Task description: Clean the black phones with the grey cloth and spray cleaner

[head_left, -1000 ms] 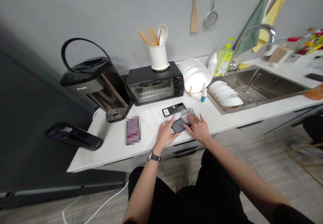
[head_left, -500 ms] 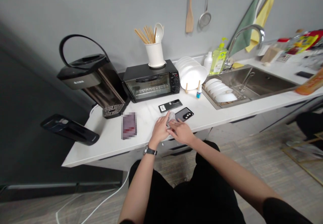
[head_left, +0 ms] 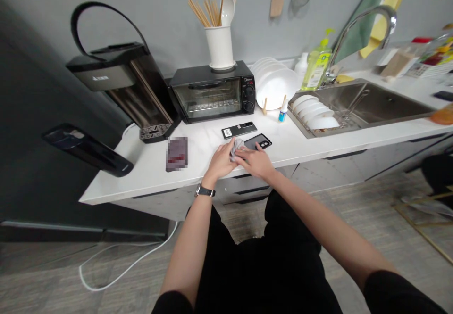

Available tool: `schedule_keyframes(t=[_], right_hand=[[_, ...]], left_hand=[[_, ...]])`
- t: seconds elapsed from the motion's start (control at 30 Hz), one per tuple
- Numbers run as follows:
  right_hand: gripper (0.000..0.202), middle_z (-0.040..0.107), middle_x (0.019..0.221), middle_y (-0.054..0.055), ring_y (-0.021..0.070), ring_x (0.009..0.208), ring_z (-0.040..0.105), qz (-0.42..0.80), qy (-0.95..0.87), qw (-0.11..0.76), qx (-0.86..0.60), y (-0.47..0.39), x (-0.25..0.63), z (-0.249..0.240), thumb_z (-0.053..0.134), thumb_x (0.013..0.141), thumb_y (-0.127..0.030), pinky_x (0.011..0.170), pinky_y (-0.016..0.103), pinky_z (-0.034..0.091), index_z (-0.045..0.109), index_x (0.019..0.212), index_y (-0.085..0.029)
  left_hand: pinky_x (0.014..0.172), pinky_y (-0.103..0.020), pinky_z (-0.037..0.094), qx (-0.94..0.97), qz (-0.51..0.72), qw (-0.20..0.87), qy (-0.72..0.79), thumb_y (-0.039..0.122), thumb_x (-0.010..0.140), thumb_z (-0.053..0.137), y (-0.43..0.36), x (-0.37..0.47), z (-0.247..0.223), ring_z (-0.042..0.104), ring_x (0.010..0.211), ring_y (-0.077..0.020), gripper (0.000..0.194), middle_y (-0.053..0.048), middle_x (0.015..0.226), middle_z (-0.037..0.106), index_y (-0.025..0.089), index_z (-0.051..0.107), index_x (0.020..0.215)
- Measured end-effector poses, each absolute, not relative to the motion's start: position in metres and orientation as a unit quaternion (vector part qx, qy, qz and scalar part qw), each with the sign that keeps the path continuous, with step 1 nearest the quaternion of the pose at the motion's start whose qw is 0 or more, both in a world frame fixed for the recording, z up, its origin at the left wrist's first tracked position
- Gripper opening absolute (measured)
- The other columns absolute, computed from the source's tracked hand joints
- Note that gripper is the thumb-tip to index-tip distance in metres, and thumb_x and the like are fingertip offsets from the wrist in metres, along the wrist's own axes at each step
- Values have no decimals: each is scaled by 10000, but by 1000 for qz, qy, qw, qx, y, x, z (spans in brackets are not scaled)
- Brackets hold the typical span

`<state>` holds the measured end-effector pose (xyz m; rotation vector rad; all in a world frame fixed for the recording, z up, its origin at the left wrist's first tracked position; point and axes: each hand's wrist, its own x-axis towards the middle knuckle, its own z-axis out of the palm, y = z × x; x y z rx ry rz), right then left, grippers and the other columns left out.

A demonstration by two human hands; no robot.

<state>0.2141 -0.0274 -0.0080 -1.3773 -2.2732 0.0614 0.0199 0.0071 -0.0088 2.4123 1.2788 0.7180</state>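
Note:
A crumpled grey cloth (head_left: 236, 147) is bunched between my two hands near the counter's front edge. My left hand (head_left: 220, 162) has its fingers and thumb around the left side of the cloth. My right hand (head_left: 257, 162) presses its fingers onto the cloth from the right, one finger raised over a dark phone case (head_left: 261, 141) with camera cutouts. Just behind the cloth lies a dark phone (head_left: 239, 130) with a white label. What sits under the cloth is hidden. A small blue-and-white bottle (head_left: 282, 115) stands to the right.
Behind are a toaster oven (head_left: 212, 96) and a rack of plates (head_left: 276, 87). At left stand a black drink machine (head_left: 120, 83) and a dark cylinder (head_left: 88, 151), near a blurred packet (head_left: 177, 153). The sink (head_left: 382, 102), holding bowls (head_left: 314, 111), is at right.
The view has tilted down, so the counter items appear higher. Both hands stay at the cloth, with only slight finger shifts.

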Motion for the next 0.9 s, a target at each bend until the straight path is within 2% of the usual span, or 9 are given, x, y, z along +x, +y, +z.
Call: schedule_keyframes(t=[0.07, 0.13, 0.23, 0.33, 0.4, 0.53, 0.67, 0.77, 0.9], right_hand=[[504, 715, 1367, 91, 291, 1272, 658, -2, -793, 226, -565, -17, 239, -5, 340, 1100, -543, 1247, 574, 205, 692, 1307, -249], [518, 725, 1340, 124, 314, 1201, 691, -31, -758, 220, -614, -9, 256, -2, 337, 1101, -529, 1245, 603, 175, 690, 1304, -209], [577, 734, 1299, 177, 336, 1252, 653, -53, -779, 219, -585, -13, 240, -3, 363, 1082, -575, 1241, 582, 190, 679, 1296, -142], [568, 720, 1338, 152, 279, 1313, 621, -12, -830, 232, -507, -26, 200, -8, 316, 1098, -557, 1222, 499, 278, 678, 1295, -167], [537, 702, 1386, 108, 250, 1326, 620, 17, -843, 239, -482, -29, 189, -10, 306, 1105, -544, 1227, 500, 282, 677, 1313, -216], [453, 705, 1387, 52, 269, 1323, 629, 18, -814, 234, -531, -10, 227, -9, 361, 1102, -520, 1249, 589, 211, 692, 1313, -293], [475, 694, 1395, 110, 304, 1283, 653, -35, -763, 231, -603, 2, 262, -9, 361, 1104, -498, 1249, 643, 165, 661, 1359, -231], [557, 687, 1392, 158, 329, 1355, 595, -51, -785, 232, -572, -11, 245, -10, 413, 1069, -585, 1248, 614, 196, 658, 1355, -174], [501, 701, 1389, 86, 263, 1375, 589, 12, -848, 227, -478, -27, 218, -10, 388, 1085, -562, 1248, 540, 259, 675, 1344, -243]], left_hand=[[1132, -472, 427, 838, 255, 164, 453, 377, 873, 742, 6, 22, -8, 526, 1317, -325, 958, -111, 1494, 585, 245, 221, 1666], [1146, -483, 413, 838, 259, 166, 451, 408, 866, 761, 7, 25, -8, 532, 1319, -324, 973, -92, 1466, 615, 261, 223, 1663], [1147, -480, 414, 843, 265, 160, 440, 358, 876, 730, 9, 26, -10, 538, 1323, -318, 952, -98, 1470, 615, 249, 209, 1666], [1130, -470, 432, 851, 259, 149, 433, 238, 867, 656, 10, 21, -13, 555, 1301, -314, 931, -133, 1494, 586, 216, 190, 1673], [1123, -468, 439, 850, 255, 147, 436, 206, 860, 637, 10, 18, -13, 559, 1293, -315, 929, -144, 1508, 570, 205, 189, 1674], [1145, -479, 422, 838, 260, 156, 452, 340, 878, 727, 6, 19, -10, 515, 1353, -331, 937, -129, 1522, 562, 220, 226, 1662], [1153, -488, 411, 834, 258, 157, 462, 417, 873, 767, 3, 25, -6, 516, 1348, -331, 949, -112, 1495, 592, 240, 254, 1651], [1147, -481, 418, 834, 258, 154, 463, 407, 881, 759, 3, 26, -6, 520, 1343, -330, 931, -109, 1485, 598, 236, 262, 1649], [1125, -454, 438, 845, 245, 124, 460, 321, 900, 709, 4, 22, -7, 535, 1311, -321, 884, -143, 1501, 566, 201, 259, 1652]])
